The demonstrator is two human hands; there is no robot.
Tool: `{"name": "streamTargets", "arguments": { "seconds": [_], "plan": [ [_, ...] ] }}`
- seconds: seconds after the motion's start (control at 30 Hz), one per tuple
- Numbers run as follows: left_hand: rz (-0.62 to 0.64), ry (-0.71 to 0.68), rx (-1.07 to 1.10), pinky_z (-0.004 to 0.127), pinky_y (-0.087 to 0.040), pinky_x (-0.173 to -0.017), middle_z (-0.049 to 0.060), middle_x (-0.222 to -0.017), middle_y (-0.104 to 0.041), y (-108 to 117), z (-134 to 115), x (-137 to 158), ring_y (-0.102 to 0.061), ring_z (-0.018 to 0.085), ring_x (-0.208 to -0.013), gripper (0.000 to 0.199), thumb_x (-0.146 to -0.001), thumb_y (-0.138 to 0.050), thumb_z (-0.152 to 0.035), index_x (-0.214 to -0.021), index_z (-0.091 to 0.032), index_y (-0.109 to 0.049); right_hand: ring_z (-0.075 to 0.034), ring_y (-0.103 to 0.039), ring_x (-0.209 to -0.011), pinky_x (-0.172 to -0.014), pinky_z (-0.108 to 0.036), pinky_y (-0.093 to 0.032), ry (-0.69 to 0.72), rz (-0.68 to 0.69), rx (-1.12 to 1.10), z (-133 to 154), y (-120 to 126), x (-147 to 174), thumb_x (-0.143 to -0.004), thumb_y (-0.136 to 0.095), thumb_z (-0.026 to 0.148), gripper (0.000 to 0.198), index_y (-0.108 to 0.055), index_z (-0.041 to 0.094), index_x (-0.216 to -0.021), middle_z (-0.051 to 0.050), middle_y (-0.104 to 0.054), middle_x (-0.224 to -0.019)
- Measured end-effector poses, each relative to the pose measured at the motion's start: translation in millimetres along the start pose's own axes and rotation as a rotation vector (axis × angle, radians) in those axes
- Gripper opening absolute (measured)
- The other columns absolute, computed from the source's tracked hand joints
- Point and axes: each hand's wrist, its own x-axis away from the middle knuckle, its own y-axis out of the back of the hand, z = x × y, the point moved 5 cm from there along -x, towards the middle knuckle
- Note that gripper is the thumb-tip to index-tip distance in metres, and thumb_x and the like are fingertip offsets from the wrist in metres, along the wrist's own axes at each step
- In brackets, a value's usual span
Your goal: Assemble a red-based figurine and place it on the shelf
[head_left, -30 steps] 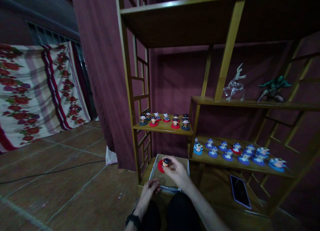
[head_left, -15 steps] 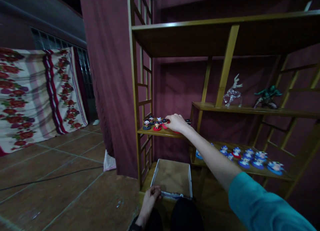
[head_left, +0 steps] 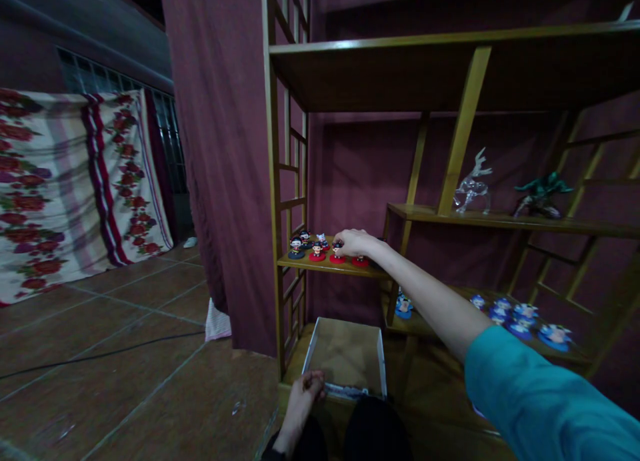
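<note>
My right hand (head_left: 357, 242) reaches to the small shelf, its fingers closed around the top of a red-based figurine (head_left: 337, 252) that stands upright near the front edge. Left of it is another red-based figurine (head_left: 317, 250), then a dark-based figurine (head_left: 297, 248). Two more, a dark figurine (head_left: 305, 238) and a white-headed figurine (head_left: 323, 241), stand behind. Under my wrist shows a red base (head_left: 360, 262), partly hidden. My left hand (head_left: 306, 393) is curled by the near left corner of an open shallow box (head_left: 345, 341); what its fingers hold, if anything, is hidden.
Several blue figurines (head_left: 520, 322) stand on the lower right shelf, partly behind my right arm. Above them are a clear deer ornament (head_left: 473, 189) and a green ornament (head_left: 543, 193). A wooden upright (head_left: 274, 181) bounds the shelf on the left, beside a curtain (head_left: 220, 148).
The figurine at my right hand was tilted and now stands upright in the front row. My right hand has shifted slightly; my left hand stays by the box.
</note>
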Motion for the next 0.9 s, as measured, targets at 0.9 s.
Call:
{"name": "streamTargets", "arguments": {
  "seconds": [0.9],
  "plan": [
    [0.032,-0.003,-0.077,0.025,-0.038,-0.051,0.002,-0.055,-0.058,-4.6,-2.6,-2.6,-0.052,0.014,-0.05,0.041,-0.056,-0.066,-0.049,-0.073,-0.011,-0.064,-0.016,-0.061,-0.077,-0.066,-0.021,-0.041,0.088,0.128,-0.076,-7.7,-2.3,-6.5,-0.063,-0.063,0.028,0.036,-0.064,0.022,-0.098,-0.001,-0.068,-0.092]
  ]
}}
